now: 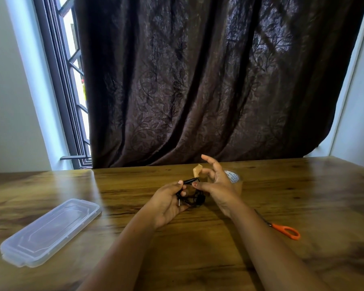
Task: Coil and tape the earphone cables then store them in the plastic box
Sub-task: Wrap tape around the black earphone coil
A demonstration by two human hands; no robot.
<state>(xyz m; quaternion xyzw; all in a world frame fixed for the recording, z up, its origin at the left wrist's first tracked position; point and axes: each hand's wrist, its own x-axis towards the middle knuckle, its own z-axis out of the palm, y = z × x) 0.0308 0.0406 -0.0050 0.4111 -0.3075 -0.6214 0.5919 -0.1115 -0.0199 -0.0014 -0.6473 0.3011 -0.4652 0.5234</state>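
Black and thin, the cable point(192, 196) is bundled into a loose coil above the middle of the desk point(198, 238), held up off the wood between both hands. It looks light and limp, the sort of thing that springs apart if let go, so the sensible place to pinch it is across the gathered loops rather than at a single strand; the plug end pokes out near the left palm. The left hand point(168, 203) has its grip curled shut around the coil, thumb and fingers pressing the loops together. The right hand point(216, 185) touches the bundle with thumb and one fingertip, while a short strip of brown tape point(198, 170) stands up, stuck to a raised finger; the other fingers are spread wide, so this grip is mostly open and holds only the tape. Tape is sticky and flimsy and may fold onto itself, so it probably wants laying flat across the loops at once. Just behind the right hand sits the tape roll point(233, 178). Scissors point(285, 231) with orange handles lie to the right, well apart. A clear plastic lid point(51, 233) lies at the left; a pale edge at the far right may be the box, though I cannot tell.
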